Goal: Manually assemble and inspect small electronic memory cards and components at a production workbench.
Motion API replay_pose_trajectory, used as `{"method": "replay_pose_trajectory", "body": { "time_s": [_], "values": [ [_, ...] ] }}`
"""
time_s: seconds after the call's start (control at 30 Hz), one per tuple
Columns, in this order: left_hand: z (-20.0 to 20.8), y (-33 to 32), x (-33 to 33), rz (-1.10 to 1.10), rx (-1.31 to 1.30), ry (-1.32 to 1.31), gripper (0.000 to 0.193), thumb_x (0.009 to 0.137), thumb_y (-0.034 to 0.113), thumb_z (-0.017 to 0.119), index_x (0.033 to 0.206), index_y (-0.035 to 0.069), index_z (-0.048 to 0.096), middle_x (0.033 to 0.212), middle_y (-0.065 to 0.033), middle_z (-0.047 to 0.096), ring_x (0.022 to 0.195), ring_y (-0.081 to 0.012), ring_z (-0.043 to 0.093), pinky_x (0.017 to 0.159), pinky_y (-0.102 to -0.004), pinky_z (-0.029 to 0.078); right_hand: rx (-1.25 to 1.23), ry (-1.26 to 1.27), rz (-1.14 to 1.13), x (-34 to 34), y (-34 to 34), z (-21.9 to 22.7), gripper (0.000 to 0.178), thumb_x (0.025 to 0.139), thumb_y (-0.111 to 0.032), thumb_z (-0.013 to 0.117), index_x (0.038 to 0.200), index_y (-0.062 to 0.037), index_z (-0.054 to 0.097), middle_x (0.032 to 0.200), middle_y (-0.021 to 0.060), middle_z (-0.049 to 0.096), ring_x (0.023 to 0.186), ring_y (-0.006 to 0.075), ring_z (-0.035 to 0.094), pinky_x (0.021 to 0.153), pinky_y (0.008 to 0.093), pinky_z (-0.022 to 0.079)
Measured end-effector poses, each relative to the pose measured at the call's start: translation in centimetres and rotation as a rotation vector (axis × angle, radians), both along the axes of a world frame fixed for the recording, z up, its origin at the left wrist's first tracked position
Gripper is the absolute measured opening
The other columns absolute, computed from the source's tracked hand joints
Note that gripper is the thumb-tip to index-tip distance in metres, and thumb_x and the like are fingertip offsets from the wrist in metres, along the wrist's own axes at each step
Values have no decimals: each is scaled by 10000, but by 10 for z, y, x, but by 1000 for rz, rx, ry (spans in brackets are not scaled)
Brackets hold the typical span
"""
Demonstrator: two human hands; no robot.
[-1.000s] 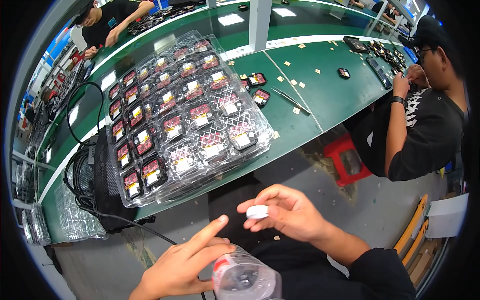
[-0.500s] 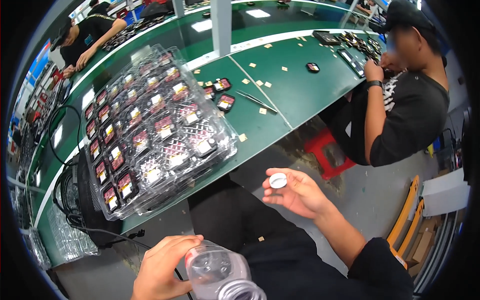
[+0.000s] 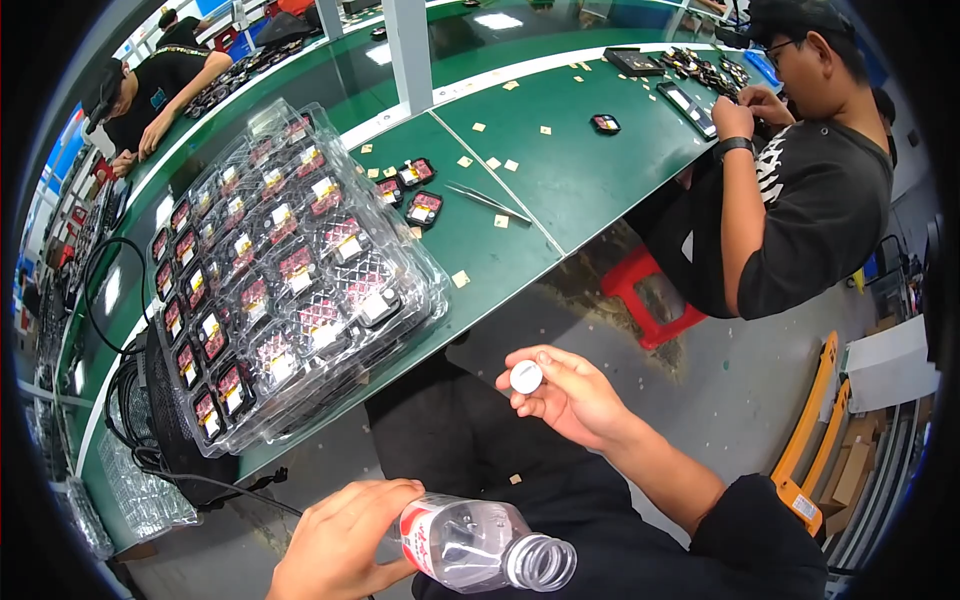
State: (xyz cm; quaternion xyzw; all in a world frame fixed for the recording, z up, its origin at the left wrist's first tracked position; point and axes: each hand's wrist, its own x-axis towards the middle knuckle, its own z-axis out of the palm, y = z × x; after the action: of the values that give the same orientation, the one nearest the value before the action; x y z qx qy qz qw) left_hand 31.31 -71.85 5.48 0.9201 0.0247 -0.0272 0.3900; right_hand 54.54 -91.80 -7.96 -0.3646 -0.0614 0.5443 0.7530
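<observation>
My left hand (image 3: 345, 540) is wrapped round a clear plastic bottle (image 3: 470, 540) with a red and white label. The bottle lies tilted over my lap, its uncapped mouth pointing right, and no liquid shows in it. Up and to the right, my right hand (image 3: 575, 400) pinches a white bottle cap (image 3: 526, 377) between thumb and fingers. Cap and bottle are apart. On the green table beyond my hands sits a stack of clear plastic trays (image 3: 425, 300) filled with small black devices with red and white faces.
Loose black devices (image 3: 424, 209), tweezers (image 3: 490, 203) and small tan squares (image 3: 460, 278) lie on the table (image 3: 560, 190). A co-worker (image 3: 815, 200) sits at the right near a red stool (image 3: 650, 300). Black cables (image 3: 130, 400) hang at the left; another person (image 3: 165, 85) works far left.
The bottle has swung up and turned so its mouth points right. My right hand has moved slightly left, and the cap has turned in its fingers.
</observation>
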Motion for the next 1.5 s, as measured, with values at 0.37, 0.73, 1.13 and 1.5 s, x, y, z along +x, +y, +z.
{"method": "replay_pose_trajectory", "body": {
  "time_s": [0.37,0.73,1.13,1.5],
  "values": [
    [-4,1,10,-45,84,65,662,632,150,860,1235,37,612,1209,-138,676,1095,-331,658,906,-395,544,14,-13,-18,-1,-3,-4,366,1087,-202,439,1345,35,543,1161,175,662,934,188,674,848,325,573],
    [-5,0,12,-47,34,47,672,627,102,841,1247,25,593,1251,-165,652,1144,-360,630,957,-407,517,84,-24,46,-1,-9,-3,329,1096,-202,421,1289,36,539,1160,154,643,867,188,670,752,332,588],
    [-6,1,11,-42,15,48,672,626,101,843,1245,26,592,1250,-164,653,1155,-359,627,968,-415,512,51,-99,37,-9,-4,-4,171,971,-10,609,1137,-28,575,1075,125,636,751,123,576,606,254,475],
    [-7,2,9,-39,13,54,671,625,98,841,1246,28,595,1248,-162,654,1161,-357,625,973,-413,511,74,75,30,-6,-3,-1,237,1003,-66,518,1230,-7,555,1098,125,623,782,142,554,647,280,457]
  ]
}}
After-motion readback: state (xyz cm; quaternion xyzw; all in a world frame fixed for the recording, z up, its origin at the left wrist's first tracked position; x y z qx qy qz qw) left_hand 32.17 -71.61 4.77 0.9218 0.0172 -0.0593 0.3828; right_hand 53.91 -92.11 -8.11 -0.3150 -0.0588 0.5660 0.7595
